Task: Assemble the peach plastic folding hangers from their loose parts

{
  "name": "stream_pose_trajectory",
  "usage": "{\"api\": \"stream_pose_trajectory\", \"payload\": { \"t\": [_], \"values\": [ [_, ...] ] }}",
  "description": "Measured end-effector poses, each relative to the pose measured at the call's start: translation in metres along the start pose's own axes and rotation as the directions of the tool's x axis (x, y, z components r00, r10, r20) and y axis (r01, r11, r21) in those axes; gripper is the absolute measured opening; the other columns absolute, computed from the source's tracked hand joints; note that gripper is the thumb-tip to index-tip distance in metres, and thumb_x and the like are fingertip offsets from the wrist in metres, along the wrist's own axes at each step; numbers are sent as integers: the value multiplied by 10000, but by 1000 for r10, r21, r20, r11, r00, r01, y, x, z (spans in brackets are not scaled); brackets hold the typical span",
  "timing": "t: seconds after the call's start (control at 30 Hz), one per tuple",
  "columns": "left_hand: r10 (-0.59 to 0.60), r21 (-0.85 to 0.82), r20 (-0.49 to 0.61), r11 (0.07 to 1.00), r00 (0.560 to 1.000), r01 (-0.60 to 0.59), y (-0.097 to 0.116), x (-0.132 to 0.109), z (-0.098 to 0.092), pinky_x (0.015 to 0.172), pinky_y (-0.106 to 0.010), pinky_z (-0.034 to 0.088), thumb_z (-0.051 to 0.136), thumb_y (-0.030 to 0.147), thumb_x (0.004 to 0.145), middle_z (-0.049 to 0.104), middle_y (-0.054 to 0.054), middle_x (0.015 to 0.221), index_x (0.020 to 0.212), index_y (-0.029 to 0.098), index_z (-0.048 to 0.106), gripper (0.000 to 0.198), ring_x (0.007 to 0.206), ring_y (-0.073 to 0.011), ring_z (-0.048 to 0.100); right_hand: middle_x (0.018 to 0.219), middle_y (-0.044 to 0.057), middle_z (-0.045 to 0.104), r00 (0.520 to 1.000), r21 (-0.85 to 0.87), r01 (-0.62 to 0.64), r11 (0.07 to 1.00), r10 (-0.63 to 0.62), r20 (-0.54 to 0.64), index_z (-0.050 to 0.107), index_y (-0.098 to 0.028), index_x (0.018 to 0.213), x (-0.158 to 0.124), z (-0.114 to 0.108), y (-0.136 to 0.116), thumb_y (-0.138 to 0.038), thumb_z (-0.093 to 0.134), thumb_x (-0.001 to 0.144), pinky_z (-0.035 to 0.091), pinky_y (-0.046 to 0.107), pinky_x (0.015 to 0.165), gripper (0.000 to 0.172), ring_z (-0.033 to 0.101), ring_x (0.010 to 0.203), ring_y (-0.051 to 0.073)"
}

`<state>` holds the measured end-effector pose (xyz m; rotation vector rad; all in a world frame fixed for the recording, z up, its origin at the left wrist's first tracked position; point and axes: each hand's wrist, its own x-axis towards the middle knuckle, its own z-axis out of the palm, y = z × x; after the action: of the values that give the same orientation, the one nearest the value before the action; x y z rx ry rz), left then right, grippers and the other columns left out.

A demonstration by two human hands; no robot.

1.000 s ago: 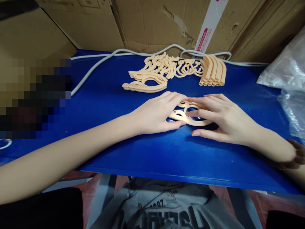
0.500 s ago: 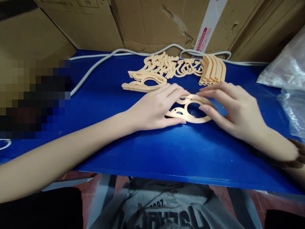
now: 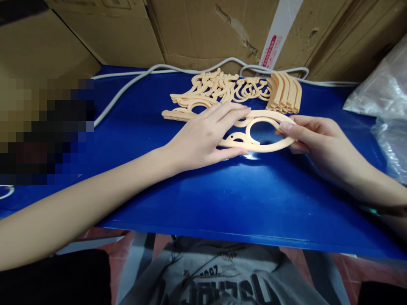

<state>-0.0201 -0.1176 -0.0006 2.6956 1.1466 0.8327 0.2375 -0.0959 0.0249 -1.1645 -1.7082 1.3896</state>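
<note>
A beige plastic folding hanger point(image 3: 267, 148), folded flat with a ring in its middle, is held between both hands just above the blue table. My left hand point(image 3: 206, 137) is closed over its left part, fingers on the far edge and thumb along the near edge. My right hand point(image 3: 321, 137) pinches the rounded right end, thumb on top and fingers beneath. More folded hangers point(image 3: 178, 114) lie just behind my left hand, partly covered by it. Behind them is a pile of loose beige hooks point(image 3: 222, 87), with a row of curved hanger arms point(image 3: 284, 93) to its right.
Cardboard boxes point(image 3: 197, 34) stand along the back of the blue table point(image 3: 203, 199). A white cable point(image 3: 127, 87) runs in front of them. Clear plastic bags point(image 3: 381, 80) lie at the right edge. A blurred-out patch covers the left side.
My right hand has closed on the hanger's right end, where before its fingers were spread around it. The hanger has been raised and tilted slightly, and my left hand has moved a little with it.
</note>
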Motion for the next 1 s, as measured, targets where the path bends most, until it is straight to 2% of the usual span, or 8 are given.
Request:
{"api": "stream_pose_trajectory", "payload": {
  "t": [0.43,0.73,1.0],
  "values": [
    [-15,-59,-4,998,1000,15,-3,0,2,1153,-552,387,711,553,856,513,-149,1464,1480,229,432,757,1377,-354,476,597,-48,376,999,-76,30,997,-29,15,629,-157,782,0,1,3,-419,685,920,149,249,450,301,276,525,58],
    [-20,-76,13,997,1000,21,-2,1,1,1150,-578,395,727,505,850,511,-136,1458,1468,254,445,725,1384,-363,468,572,-54,372,998,-159,49,986,-44,39,560,-169,712,-1,1,0,-436,662,933,148,265,454,361,268,512,58],
    [13,-61,2,998,1000,-13,-2,0,1,1154,-553,399,728,462,858,514,-139,1451,1466,236,442,709,1374,-342,481,569,-56,379,998,-190,52,980,-45,44,529,-171,709,-2,2,-1,-454,653,939,155,253,457,385,275,507,52]
  ]
}}
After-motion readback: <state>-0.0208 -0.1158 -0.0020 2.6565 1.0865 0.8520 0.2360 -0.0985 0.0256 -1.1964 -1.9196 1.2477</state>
